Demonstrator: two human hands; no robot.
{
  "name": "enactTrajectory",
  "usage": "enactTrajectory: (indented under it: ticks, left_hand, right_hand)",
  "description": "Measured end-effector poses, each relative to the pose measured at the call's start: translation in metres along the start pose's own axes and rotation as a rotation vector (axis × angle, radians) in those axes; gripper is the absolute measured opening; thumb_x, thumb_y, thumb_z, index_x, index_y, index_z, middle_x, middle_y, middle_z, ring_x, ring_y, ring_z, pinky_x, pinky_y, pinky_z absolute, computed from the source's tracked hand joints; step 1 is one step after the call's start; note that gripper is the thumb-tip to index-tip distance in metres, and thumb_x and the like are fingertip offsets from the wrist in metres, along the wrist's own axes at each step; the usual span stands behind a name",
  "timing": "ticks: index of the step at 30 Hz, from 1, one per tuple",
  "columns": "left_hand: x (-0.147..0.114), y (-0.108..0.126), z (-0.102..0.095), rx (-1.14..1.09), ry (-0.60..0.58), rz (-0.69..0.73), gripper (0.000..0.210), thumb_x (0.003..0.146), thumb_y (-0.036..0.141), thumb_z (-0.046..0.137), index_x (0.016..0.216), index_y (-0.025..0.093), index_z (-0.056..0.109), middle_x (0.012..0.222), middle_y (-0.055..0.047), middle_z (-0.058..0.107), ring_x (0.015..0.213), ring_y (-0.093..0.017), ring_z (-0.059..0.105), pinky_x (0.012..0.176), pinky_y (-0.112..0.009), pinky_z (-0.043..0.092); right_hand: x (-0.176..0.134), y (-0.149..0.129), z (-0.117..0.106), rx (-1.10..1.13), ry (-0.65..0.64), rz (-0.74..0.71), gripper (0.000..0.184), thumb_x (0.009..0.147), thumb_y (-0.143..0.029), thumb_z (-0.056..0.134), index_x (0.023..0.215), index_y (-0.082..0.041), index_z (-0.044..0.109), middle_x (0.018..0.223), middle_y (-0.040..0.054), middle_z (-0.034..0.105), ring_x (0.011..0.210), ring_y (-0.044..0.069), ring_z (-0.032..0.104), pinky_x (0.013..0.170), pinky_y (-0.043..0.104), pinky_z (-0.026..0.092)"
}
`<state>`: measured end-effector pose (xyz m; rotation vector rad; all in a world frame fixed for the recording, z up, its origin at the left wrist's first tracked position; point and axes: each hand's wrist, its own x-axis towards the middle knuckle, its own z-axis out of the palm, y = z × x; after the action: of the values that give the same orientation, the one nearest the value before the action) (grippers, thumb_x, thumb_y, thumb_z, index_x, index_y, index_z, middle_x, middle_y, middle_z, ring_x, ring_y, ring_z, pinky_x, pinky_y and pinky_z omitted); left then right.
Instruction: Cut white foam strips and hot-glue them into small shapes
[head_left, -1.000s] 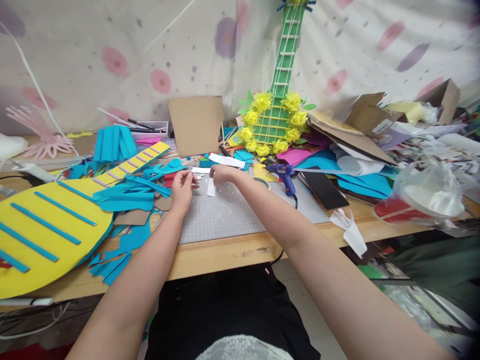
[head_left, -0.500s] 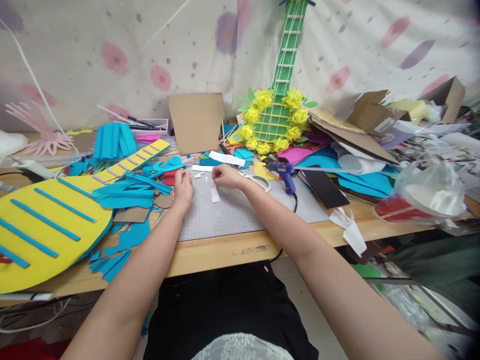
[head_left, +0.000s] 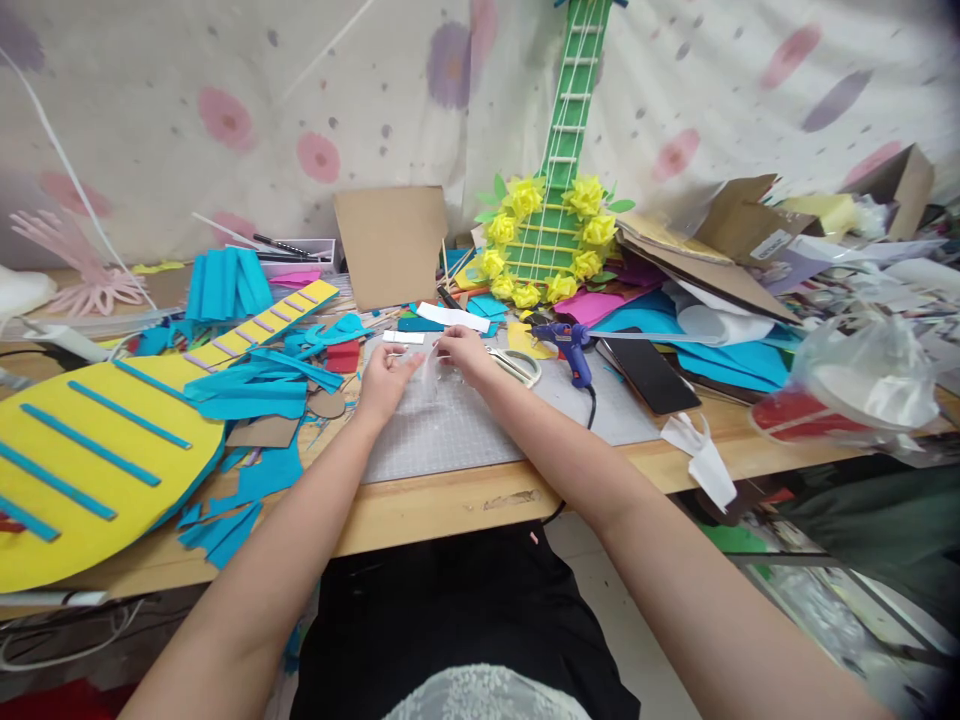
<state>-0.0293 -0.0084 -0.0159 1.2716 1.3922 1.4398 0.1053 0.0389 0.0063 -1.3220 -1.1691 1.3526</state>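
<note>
Over the grey cutting mat (head_left: 427,440), my right hand (head_left: 465,355) pinches a small white paper strip (head_left: 429,376), which is blurred and hangs between the two hands. To its left, my left hand (head_left: 384,382) is held with thumb and fingers apart, close to the strip; nothing shows in its grasp. Beyond the hands lie a longer white paper strip (head_left: 453,317) and a shorter white paper piece (head_left: 403,337). Scissors with pale handles (head_left: 523,368) rest just right of my right hand, partly covered by it.
A blue glue gun (head_left: 573,350) and a black phone (head_left: 651,372) lie to the right. A green paper guitar (head_left: 551,225) with yellow flowers stands behind. At left are a yellow paper guitar (head_left: 97,440) and blue paper scraps (head_left: 255,385). A bagged red cup (head_left: 802,410) is far right.
My left hand has shifted right toward the strip and its fingers have spread. The right hand has moved slightly right, and the strip has been lifted from the mat.
</note>
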Motion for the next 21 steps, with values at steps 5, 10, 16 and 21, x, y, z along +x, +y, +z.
enactTrajectory:
  ticks: [5,10,16,21]
  left_hand:
    - [-0.011,0.005,0.009,0.212,0.010,0.082,0.021,0.063,0.033,0.069,0.074,0.019,0.057,0.048,0.008,0.029,0.046,-0.008,0.030,0.048,-0.022,0.023]
    - [-0.009,0.006,0.002,0.277,0.061,0.133,0.010,0.071,0.028,0.058,0.067,0.019,0.058,0.047,0.007,0.029,0.046,-0.009,0.030,0.050,-0.023,0.022]
    - [-0.007,0.006,0.000,0.291,-0.011,0.166,0.006,0.068,0.025,0.060,0.067,0.019,0.058,0.045,0.007,0.029,0.045,-0.009,0.030,0.050,-0.023,0.022]
    - [-0.005,0.003,-0.002,0.255,-0.044,0.150,0.008,0.066,0.025,0.064,0.066,0.019,0.058,0.045,0.006,0.029,0.045,-0.009,0.029,0.049,-0.023,0.021]
  right_hand:
    - [-0.006,-0.008,0.003,0.070,0.040,0.047,0.012,0.062,-0.011,0.049,0.064,-0.019,0.041,0.064,-0.0034,0.050,0.062,0.009,0.052,0.055,0.021,0.044]
    - [-0.005,-0.011,-0.009,-0.084,0.070,-0.068,0.021,0.057,-0.009,0.047,0.075,-0.020,0.042,0.081,-0.0003,0.056,0.079,0.013,0.055,0.070,0.028,0.047]
    - [-0.016,-0.022,-0.019,-0.500,-0.413,-0.519,0.030,0.059,-0.014,0.054,0.089,-0.018,0.054,0.098,0.0034,0.061,0.094,0.016,0.055,0.085,0.030,0.041]
    - [-0.017,-0.022,-0.018,-0.675,-0.441,-0.482,0.009,0.070,-0.024,0.057,0.074,-0.016,0.058,0.075,0.0000,0.062,0.073,0.012,0.054,0.070,0.025,0.040]
